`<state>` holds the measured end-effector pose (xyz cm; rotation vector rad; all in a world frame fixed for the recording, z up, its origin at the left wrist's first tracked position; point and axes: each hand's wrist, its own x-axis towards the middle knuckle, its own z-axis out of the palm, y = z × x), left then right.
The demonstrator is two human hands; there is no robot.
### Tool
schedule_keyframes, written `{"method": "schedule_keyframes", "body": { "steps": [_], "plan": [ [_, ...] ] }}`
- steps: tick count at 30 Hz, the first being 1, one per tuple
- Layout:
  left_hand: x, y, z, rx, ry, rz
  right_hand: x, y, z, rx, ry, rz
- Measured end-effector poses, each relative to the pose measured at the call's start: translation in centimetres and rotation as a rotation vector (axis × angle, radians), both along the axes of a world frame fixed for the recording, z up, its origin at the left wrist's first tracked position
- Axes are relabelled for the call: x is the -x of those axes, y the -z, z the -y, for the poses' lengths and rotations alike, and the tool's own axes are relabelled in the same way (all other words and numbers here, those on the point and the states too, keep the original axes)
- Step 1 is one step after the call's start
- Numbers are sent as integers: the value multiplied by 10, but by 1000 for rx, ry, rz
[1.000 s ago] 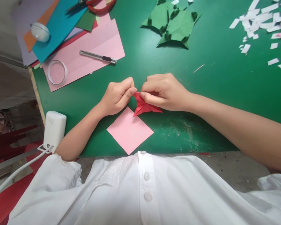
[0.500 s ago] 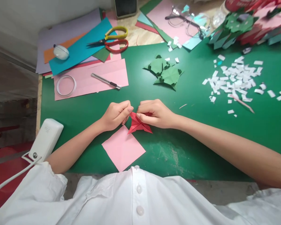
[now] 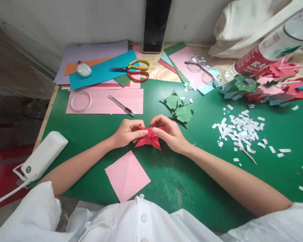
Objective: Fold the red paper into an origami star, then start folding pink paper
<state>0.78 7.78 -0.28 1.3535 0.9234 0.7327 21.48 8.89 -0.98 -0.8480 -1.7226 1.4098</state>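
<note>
Between my two hands is a folded red paper piece (image 3: 149, 139) with pointed corners and creases meeting at its middle. My left hand (image 3: 131, 132) pinches its left side, thumb on top. On the other side, my right hand (image 3: 168, 132) grips the right edge, its thumb resting on the upper face and the other fingers behind. A pink paper square (image 3: 127, 176) with faint creases lies on the table just below my hands. Beyond them sit folded green paper pieces (image 3: 183, 113), touching each other.
Scissors (image 3: 136, 70), coloured sheets (image 3: 98, 74), a craft knife (image 3: 121, 105) and a tape roll (image 3: 80, 101) lie back left. A white power bank (image 3: 47, 154) is at the left edge. White scraps (image 3: 242, 129), glasses (image 3: 202, 69) and paper flowers (image 3: 270, 82) are to the right.
My view has tilted up, showing more of the phone and wall. My right hand has shifted its grip from the top corner to the right side, and the red paper lies more open toward me.
</note>
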Motion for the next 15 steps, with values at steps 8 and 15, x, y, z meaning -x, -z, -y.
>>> {"method": "schedule_keyframes", "body": {
  "steps": [8,15],
  "plan": [
    [-3,3,-3,-9,-63,2,-1,-3,3,278,80,-39],
    [-6,-3,-3,-181,11,-190,-1,-1,5,184,117,2]
  ]
}}
